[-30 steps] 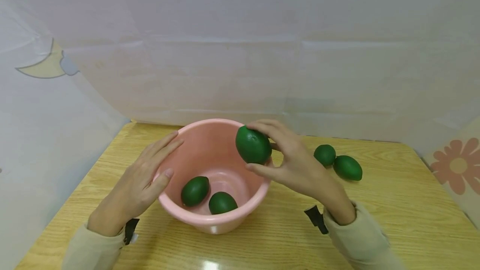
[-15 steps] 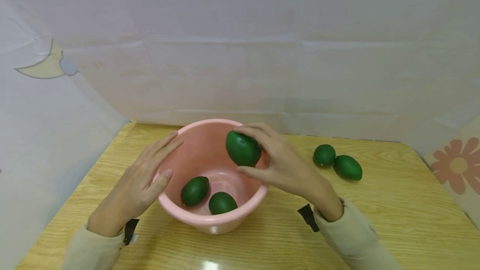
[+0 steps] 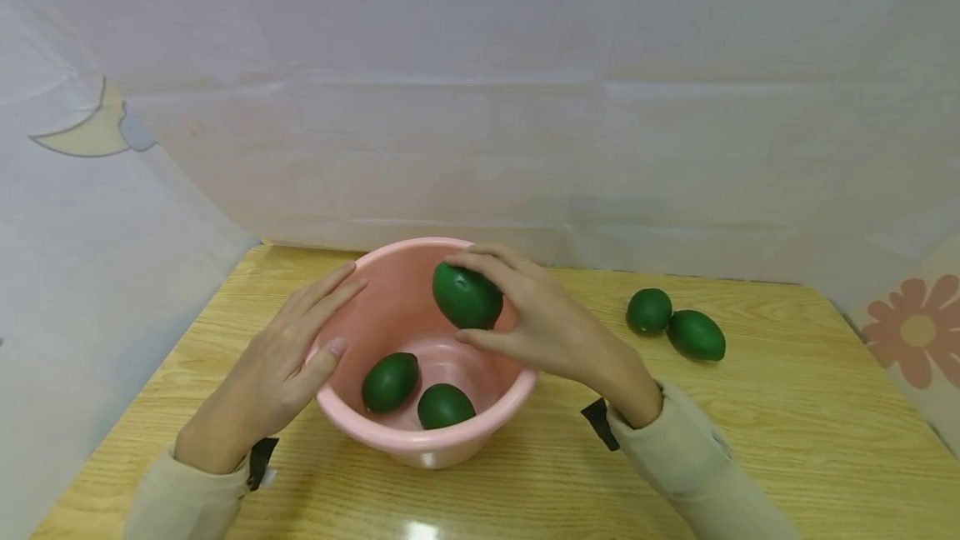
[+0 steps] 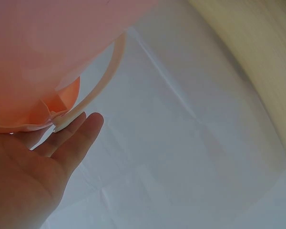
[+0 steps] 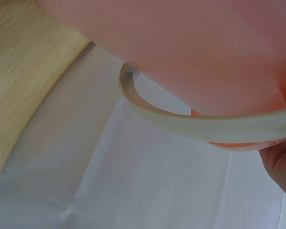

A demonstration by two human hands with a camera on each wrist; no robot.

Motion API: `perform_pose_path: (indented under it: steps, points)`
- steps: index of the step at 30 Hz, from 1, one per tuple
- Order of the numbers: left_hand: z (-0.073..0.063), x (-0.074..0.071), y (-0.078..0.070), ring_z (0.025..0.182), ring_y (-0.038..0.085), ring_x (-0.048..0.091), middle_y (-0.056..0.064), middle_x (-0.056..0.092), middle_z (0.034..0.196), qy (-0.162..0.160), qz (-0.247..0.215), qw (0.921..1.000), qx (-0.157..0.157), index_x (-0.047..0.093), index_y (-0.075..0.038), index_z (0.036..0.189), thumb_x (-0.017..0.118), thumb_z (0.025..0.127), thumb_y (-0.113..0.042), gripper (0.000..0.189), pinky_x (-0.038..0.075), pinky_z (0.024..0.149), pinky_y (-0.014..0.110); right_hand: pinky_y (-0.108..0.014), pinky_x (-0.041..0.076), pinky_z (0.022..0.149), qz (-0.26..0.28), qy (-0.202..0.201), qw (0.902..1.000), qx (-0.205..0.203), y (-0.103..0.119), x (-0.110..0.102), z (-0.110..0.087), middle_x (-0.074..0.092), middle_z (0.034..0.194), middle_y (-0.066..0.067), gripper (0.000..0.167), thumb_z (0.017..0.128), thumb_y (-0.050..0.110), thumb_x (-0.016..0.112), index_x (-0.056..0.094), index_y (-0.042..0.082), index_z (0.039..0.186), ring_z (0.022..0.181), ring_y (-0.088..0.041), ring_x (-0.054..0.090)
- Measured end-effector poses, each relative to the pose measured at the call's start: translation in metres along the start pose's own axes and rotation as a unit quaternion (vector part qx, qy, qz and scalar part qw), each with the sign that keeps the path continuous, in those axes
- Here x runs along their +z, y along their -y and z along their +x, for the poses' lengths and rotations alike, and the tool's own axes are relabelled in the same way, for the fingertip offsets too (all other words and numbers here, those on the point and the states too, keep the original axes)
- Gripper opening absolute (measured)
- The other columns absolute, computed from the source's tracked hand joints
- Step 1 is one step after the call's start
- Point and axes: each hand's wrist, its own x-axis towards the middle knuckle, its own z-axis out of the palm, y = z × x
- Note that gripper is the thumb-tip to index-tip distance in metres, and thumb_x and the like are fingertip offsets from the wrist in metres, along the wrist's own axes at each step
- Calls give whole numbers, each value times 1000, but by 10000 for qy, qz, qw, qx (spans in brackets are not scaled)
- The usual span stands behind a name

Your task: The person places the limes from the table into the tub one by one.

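Head view: I log right hand (image 3: pixel 547 323) pinching green fruit (image 3: pixel 467 297), shifted left to mid-frame, so likely over pink basin (image 3: pixel 397 298); left hand (image 3: pixel 277 361) straight-fingered at rim (image 3: pixel 420 440).

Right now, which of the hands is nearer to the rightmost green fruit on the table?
Right. The right hand holds another green fruit over the pink basin, left of the rightmost fruit; the left hand is farther left, at the basin's left rim.

I watch the right hand (image 3: pixel 540 319) grip a green fruit (image 3: pixel 467 298) over the pink basin (image 3: pixel 393 294). The left hand (image 3: pixel 273 369) touches its rim (image 3: pixel 427 439). Two fruits (image 3: pixel 391 382) lie inside, another pair (image 3: pixel 696 336) on the table (image 3: pixel 780 415).
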Motion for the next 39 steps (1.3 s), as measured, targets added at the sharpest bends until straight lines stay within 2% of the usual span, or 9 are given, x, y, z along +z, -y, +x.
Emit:
perform_pose_path:
  steps: [6, 14, 18, 28, 35, 39]
  points:
    - [0, 0, 0, 146, 27, 33, 4, 32, 161, -25, 29, 10000, 29, 40, -18, 153, 53, 95, -13, 60, 37, 105, 60, -37, 52, 98, -32, 159, 9999, -19, 1, 3, 6, 49, 141, -3, 70, 81, 25, 83, 50, 22, 143, 119, -18, 57]
    - [0, 1, 1, 146, 26, 35, 5, 35, 160, -99, 68, 9999, 112, 41, -18, 152, 53, 94, -13, 59, 34, 110, 50, -33, 51, 98, 70, 486, 9988, 28, 0, 6, 13, 50, 139, -1, 64, 83, 25, 81, 52, 20, 140, 116, -15, 58]
    - [1, 1, 0, 144, 27, 36, 6, 36, 159, -186, -2, 9996, 216, 42, -16, 152, 53, 94, -13, 59, 36, 106, 55, -32, 51, 97, 38, 664, 9978, 81, 0, 6, 15, 50, 138, 1, 63, 83, 24, 80, 53, 20, 139, 117, -13, 56]
    - [2, 1, -1, 144, 28, 37, 5, 37, 159, -230, -98, 9994, 256, 43, -16, 151, 52, 94, -14, 58, 36, 103, 62, -31, 51, 97, -477, 893, 9949, 33, 1, 11, 18, 54, 134, 0, 59, 83, 24, 81, 56, 15, 136, 117, -13, 56]
    - [2, 1, -1, 144, 28, 37, 5, 36, 159, -239, -77, 9993, 266, 43, -16, 151, 53, 94, -13, 58, 36, 104, 59, -32, 52, 95, -752, 1190, 9899, 186, 3, 12, 18, 55, 134, -2, 60, 83, 27, 80, 56, 14, 137, 113, -15, 59]
    - [2, 0, -2, 144, 27, 37, 4, 36, 160, -216, -38, 9995, 239, 42, -17, 152, 53, 94, -13, 59, 36, 106, 54, -31, 51, 95, -824, 1323, 9876, 171, 5, 11, 19, 56, 133, -2, 59, 83, 27, 80, 56, 15, 136, 111, -14, 59]
